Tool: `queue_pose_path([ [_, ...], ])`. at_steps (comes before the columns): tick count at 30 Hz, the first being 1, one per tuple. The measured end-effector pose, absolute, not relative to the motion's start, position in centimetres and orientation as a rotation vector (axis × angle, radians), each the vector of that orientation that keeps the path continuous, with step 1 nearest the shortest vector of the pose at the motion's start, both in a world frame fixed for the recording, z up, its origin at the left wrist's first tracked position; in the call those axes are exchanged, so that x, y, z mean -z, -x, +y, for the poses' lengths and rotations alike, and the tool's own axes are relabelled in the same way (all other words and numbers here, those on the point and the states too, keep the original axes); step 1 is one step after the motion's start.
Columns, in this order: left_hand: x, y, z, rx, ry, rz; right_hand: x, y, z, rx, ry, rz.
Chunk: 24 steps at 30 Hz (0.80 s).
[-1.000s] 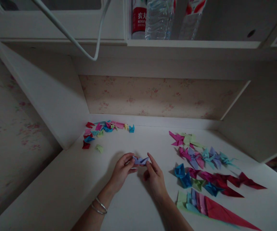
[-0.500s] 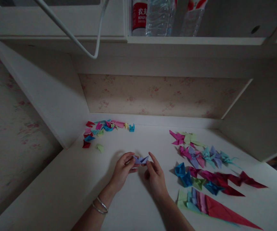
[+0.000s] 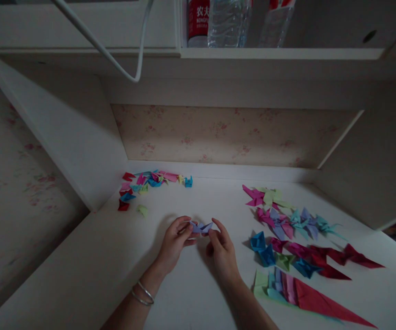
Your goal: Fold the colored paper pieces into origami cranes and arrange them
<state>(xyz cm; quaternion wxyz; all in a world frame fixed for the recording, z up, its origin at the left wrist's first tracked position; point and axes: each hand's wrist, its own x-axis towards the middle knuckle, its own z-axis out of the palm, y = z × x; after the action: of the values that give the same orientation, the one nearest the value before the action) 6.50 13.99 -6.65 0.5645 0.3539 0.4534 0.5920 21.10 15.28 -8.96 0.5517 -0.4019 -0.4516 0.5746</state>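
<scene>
A small lavender origami boat (image 3: 201, 227) is held between my two hands, above the middle of the white desk (image 3: 187, 293). My left hand (image 3: 179, 233) pinches its left end between thumb and fingers. At its right end, my right hand (image 3: 221, 240) grips with the thumb and fingers, the index finger raised along the tip. Parts of the paper's ends are hidden by my fingers. Two silver bangles (image 3: 143, 293) circle my left wrist.
Small folded paper pieces (image 3: 154, 178) lie at the back left, with a light green one (image 3: 143, 211) nearer. To the right are rows of origami figures (image 3: 280, 222), blue and red folded papers (image 3: 266, 255) and a stack of flat papers (image 3: 316, 298). A white cable (image 3: 115, 64) hangs above.
The hands and the lavender paper hold almost the same position. The camera view has shifted very slightly.
</scene>
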Motion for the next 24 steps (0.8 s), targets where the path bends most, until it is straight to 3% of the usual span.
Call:
queue_pose_path([
  [24,6.27,-6.67,13.87,-1.41,-0.826,1.061,8.92,-21.09,15.15,-1.35,0.976,-1.09],
])
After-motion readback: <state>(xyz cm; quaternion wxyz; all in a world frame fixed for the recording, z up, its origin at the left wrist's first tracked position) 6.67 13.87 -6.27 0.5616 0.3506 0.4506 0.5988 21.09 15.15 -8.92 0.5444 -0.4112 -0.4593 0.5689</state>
